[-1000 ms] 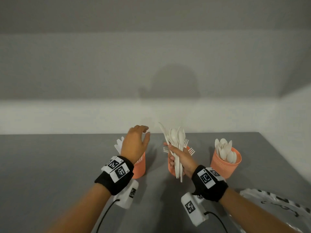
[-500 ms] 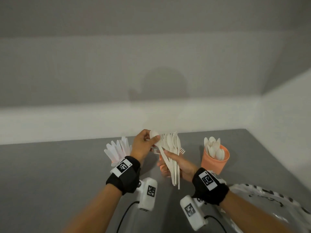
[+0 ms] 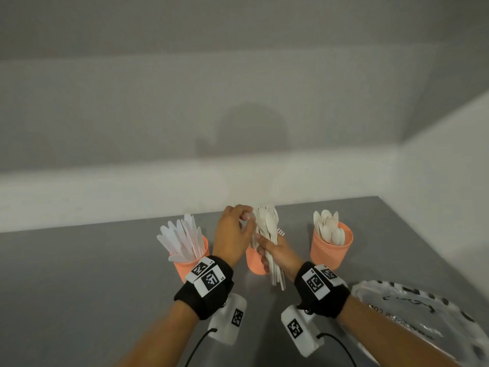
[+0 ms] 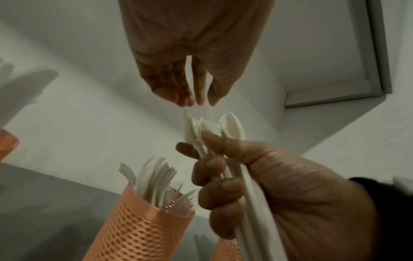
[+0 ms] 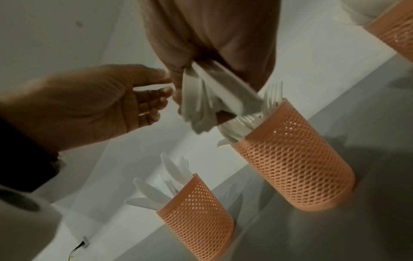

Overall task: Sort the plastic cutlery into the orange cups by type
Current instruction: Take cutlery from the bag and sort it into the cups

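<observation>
White plastic is bunched in the right hand (image 3: 275, 251): a mixed bundle (image 3: 267, 229) of forks and spoons, held upright by the handles, just over the middle cup (image 3: 254, 260).

The risk I see is in the pull. The pieces are nested tight, so drawing one out by its head could drag a neighbour along, and that one would drop to the table (image 3: 79, 287) or into the wrong cup. The handles splay below the fist, so a slackened grip could let the whole lot slide. The fork cup sits right under the bundle, and a low handle might knock its forks (image 4: 161, 183) or tip it.

The right hand is closed firmly round the handles, thumb across the front. The left hand (image 3: 230, 234) reaches in at the top with fingers drawn narrow; from the left wrist view the fingertips (image 4: 190, 98) sit just above the heads, and I cannot tell whether they have a piece pinched yet.

Sorted stock stands in three orange cups: knives (image 3: 182, 239) on the left, forks in the middle, spoons (image 3: 329, 226) on the right.
</observation>
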Tool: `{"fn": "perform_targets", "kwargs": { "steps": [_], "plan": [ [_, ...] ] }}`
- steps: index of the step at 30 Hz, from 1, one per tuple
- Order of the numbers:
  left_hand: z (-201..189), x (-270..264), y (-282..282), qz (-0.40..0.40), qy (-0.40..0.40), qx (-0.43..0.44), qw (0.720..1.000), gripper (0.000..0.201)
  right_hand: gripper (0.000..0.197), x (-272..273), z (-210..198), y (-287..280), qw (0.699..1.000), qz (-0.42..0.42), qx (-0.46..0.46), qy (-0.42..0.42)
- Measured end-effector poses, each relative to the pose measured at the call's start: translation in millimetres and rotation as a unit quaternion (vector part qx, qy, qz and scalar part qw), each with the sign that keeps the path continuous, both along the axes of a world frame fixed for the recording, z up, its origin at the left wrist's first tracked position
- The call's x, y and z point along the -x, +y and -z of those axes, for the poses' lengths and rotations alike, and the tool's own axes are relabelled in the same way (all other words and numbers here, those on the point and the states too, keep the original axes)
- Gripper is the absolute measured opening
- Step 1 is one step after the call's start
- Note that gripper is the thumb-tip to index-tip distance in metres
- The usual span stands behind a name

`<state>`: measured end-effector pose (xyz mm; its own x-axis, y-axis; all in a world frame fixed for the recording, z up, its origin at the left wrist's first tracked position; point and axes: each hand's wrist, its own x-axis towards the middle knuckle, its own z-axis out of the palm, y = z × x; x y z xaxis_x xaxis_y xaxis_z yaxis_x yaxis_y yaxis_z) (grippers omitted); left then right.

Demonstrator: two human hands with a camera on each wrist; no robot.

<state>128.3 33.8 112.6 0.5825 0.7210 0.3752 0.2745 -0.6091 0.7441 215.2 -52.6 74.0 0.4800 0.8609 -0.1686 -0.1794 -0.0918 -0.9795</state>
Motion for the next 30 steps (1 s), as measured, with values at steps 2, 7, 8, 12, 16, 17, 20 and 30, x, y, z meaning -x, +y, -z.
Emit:
{"fn": "perform_targets", "kwargs": {
  "steps": [2, 7, 8, 12, 16, 17, 20, 30],
  "plan": [
    [0, -3, -4, 0.033, 0.005, 0.040, 0.999, 0.022, 0.022, 2, -2, -1, 1.000, -0.013, 0.003, -0.014],
    [3, -12, -9, 0.031, -0.003, 0.074, 0.997, 0.010, 0.009, 6, -3, -4, 0.997, -0.051, 0.008, -0.053],
    [3, -14, -9, 0.019, 0.004, 0.070, 0.997, 0.005, 0.011, 6, -3, -5, 0.997, -0.057, 0.010, -0.059],
    [-2, -21, -5, -0.031, -0.032, 0.145, 0.988, 0.007, 0.007, 3, -5, -10, 0.995, -0.064, 0.004, -0.070],
    [-25, -21, -1, -0.017, -0.181, 0.287, 0.941, 0.011, 0.016, -2, -7, -14, 0.998, -0.049, 0.006, -0.032],
    [-33, -19, 2, -0.016, -0.218, 0.313, 0.924, 0.010, 0.018, -4, -8, -16, 0.999, -0.044, 0.013, -0.021],
    [-50, -12, 15, -0.050, -0.303, 0.326, 0.894, 0.006, 0.040, -9, -5, -21, 0.999, -0.038, 0.015, 0.001],
    [-16, -10, 13, 0.036, -0.080, 0.434, 0.897, 0.015, 0.026, -19, -17, -30, 0.997, -0.074, -0.008, 0.011]
  ]
}}
